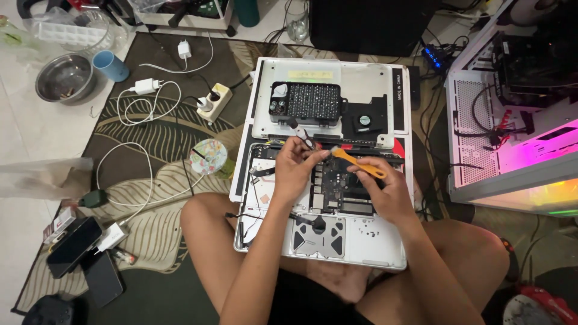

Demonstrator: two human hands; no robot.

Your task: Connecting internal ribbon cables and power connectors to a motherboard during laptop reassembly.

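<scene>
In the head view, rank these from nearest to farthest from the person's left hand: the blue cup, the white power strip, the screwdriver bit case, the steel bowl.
From the left hand:
1. Screwdriver bit case, just above the hand on the removed bottom cover.
2. White power strip, up and to the left on the rug.
3. Blue cup, farther left at the rug's edge.
4. Steel bowl, farthest left on the tiles.

A dark rug with pale leaf patterns (150, 138) covers a white tiled floor (24, 120), cluttered with white chargers and cables (144, 96), a steel bowl (63, 77) and a blue cup (111, 65), while a white computer case (512, 120) glows pink alongside.
</scene>
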